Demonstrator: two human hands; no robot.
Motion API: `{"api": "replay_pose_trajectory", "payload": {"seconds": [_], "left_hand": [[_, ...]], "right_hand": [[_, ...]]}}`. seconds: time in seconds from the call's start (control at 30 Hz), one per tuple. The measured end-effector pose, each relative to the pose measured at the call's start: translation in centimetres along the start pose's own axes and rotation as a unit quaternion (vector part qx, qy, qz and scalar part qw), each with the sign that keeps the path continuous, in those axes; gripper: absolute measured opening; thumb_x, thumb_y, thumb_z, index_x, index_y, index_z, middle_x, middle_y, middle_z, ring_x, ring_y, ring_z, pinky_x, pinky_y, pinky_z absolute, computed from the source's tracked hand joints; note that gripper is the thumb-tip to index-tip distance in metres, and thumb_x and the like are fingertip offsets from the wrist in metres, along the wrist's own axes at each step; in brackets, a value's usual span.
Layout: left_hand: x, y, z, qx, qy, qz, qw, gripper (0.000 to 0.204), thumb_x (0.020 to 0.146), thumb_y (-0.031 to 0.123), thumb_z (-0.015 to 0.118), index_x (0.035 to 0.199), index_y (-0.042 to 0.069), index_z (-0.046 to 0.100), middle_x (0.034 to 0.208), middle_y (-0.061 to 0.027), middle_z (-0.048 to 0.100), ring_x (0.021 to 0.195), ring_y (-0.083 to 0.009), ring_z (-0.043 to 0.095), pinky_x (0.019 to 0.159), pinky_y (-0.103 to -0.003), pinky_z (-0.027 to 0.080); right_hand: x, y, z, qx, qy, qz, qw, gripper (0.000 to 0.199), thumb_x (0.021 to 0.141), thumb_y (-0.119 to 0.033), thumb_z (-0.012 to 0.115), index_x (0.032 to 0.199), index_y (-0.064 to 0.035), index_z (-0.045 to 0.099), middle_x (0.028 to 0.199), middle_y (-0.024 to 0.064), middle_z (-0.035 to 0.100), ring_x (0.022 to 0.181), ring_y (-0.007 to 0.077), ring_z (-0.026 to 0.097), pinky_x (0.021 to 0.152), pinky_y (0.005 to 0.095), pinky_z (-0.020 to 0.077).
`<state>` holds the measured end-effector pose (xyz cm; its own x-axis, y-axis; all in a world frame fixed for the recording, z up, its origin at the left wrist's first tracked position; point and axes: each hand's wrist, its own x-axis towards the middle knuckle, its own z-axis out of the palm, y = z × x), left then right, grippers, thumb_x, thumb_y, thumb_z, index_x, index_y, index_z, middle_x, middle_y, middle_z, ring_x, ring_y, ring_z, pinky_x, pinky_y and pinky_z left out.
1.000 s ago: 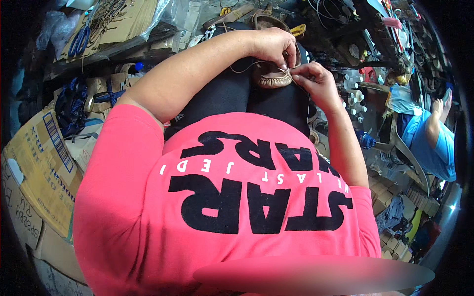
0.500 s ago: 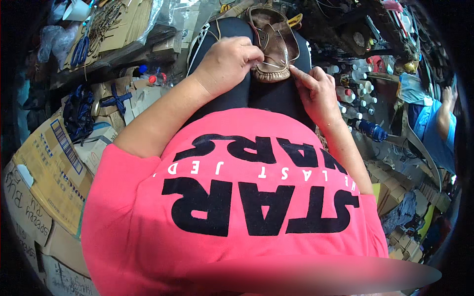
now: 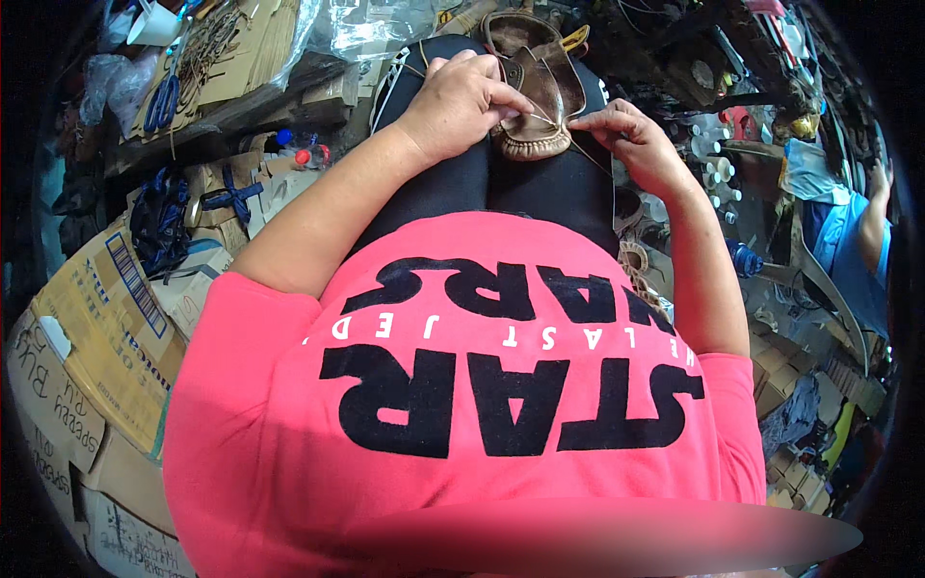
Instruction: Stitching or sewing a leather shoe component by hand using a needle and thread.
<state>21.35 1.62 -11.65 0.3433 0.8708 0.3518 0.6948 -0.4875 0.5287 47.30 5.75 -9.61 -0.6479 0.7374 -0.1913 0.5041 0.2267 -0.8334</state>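
A brown leather moccasin-style shoe [image 3: 536,144] rests on my thighs, its gathered, stitched toe toward me. My left hand [image 3: 458,104] lies over the left side of the shoe, thumb and forefinger closed on a pale thread [image 3: 544,119] that runs to the toe seam. At the right edge of the seam, my right hand [image 3: 636,140] has its fingertips pinched together against the leather. What they grip is too small to make out. A thin strand trails down from the seam beside this hand. The inside of the shoe is partly hidden by its upper.
A low bench [image 3: 241,96] at the upper left carries cut cords, plastic and blue-handled scissors [image 3: 162,104]. Cardboard boxes [image 3: 106,328] are stacked on the left. Several bottles [image 3: 718,169] stand at the right. Another person's arm [image 3: 875,226] shows at the far right.
My right hand has moved up and outward, its elbow swinging right, and its fingertips stay by the seam. My left hand has shifted slightly right and up over the shoe.
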Motion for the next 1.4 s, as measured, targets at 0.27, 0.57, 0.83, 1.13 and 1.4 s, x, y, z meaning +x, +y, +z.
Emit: {"api": "replay_pose_trajectory", "payload": {"seconds": [0.27,0.57,0.83,1.13,1.4], "left_hand": [[0.0,-0.1,0.3,0.01,-0.016,-0.004,1.0,0.018,0.076,0.02,0.067,0.09,0.029,0.072,0.07,0.0028,0.049,0.079,-0.0171,0.048,0.075,-0.033,0.033],[0.6,0.1,0.5,0.007,-0.052,0.0,0.999,0.018,0.075,0.02,0.067,0.089,0.029,0.072,0.071,0.0031,0.052,0.082,-0.0158,0.051,0.077,-0.033,0.031],[3.4,-1.0,0.7,-0.013,-0.077,0.124,0.989,0.012,0.074,0.017,0.068,0.083,0.024,0.072,0.071,0.0012,0.051,0.081,-0.0186,0.053,0.074,-0.035,0.037],[0.0,1.3,0.6,-0.026,-0.038,-0.037,0.998,0.022,0.072,0.014,0.068,0.094,0.016,0.07,0.078,-0.0021,0.063,0.081,-0.021,0.057,0.074,-0.033,0.044],[1.6,1.9,2.0,-0.118,-0.091,-0.175,0.973,0.015,0.073,0.015,0.067,0.086,0.008,0.066,0.072,-0.003,0.066,0.068,-0.0118,0.064,0.068,-0.026,0.048]], "right_hand": [[0.1,0.1,-0.1,0.042,-0.015,0.006,0.999,0.047,0.073,0.017,0.048,0.106,-0.01,0.068,0.08,-0.0013,0.041,0.079,0.0102,0.043,0.079,0.0192,0.0372],[0.4,0.2,-0.5,0.049,-0.029,0.021,0.998,0.046,0.073,0.016,0.05,0.104,-0.0124,0.069,0.08,-0.0006,0.048,0.078,0.0107,0.048,0.08,0.0207,0.0418],[1.2,0.5,-0.6,0.045,-0.059,0.021,0.997,0.045,0.07,0.015,0.047,0.103,-0.0071,0.069,0.083,-0.0014,0.05,0.083,0.0093,0.048,0.081,0.0209,0.0402],[-0.8,-1.3,1.4,0.158,0.032,0.097,0.982,0.027,0.083,-0.003,0.062,0.11,-0.0049,0.064,0.093,-0.0023,0.061,0.084,0.0037,0.054,0.075,0.0178,0.044],[0.3,0.0,2.5,0.243,0.047,0.076,0.966,0.022,0.083,-0.005,0.064,0.105,-0.0021,0.062,0.094,-0.0011,0.063,0.082,0.0041,0.055,0.075,0.0182,0.0454]]}}
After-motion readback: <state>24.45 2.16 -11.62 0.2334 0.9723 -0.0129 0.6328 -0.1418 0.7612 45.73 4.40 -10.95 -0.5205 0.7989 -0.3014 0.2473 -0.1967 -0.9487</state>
